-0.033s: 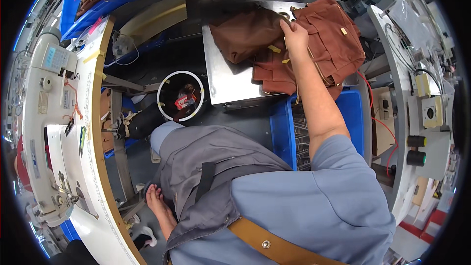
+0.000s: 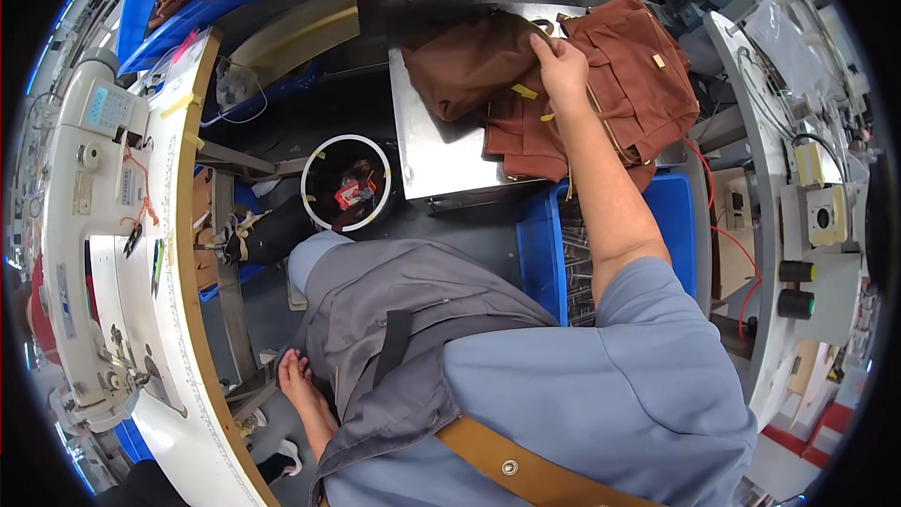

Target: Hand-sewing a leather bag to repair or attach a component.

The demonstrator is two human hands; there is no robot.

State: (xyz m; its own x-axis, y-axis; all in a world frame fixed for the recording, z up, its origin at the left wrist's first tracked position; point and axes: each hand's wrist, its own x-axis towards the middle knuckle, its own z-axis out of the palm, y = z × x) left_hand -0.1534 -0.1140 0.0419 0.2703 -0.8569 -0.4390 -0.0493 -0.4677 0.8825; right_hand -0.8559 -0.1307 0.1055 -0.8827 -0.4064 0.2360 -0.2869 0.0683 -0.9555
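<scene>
Brown fabric, in two masses, on the metal worktop (image 2: 432,169). The limp brown panel (image 2: 469,66) lay to the left; the bulkier brown bag (image 2: 624,66) lay to the right, its lower part reaching the worktop's near edge. The two overlapped; whether they were joined could not be told.

Right hand (image 2: 566,77): thumb and forefinger were pinched on the panel's upper right edge, the fingers (image 2: 542,47) closed on cloth. The forearm crossed over the bag. Left hand (image 2: 302,390): low beside the grey apron (image 2: 413,282), fingers loosely curled; whether they held anything could not be told.

Handling notes (judgement). The pinch sat at one corner only, so the panel's far side probably sagged; a second hold from the left hand would have spread the weight and kept the edge flat. A light grip seemed best, as hard pulling could have creased the cloth. Care also looked due at the yellow tab (image 2: 524,91) near the overlap, which might have snagged. Keeping the bag back from the near edge would have lowered the chance of a slide toward the blue crate (image 2: 540,263).
</scene>
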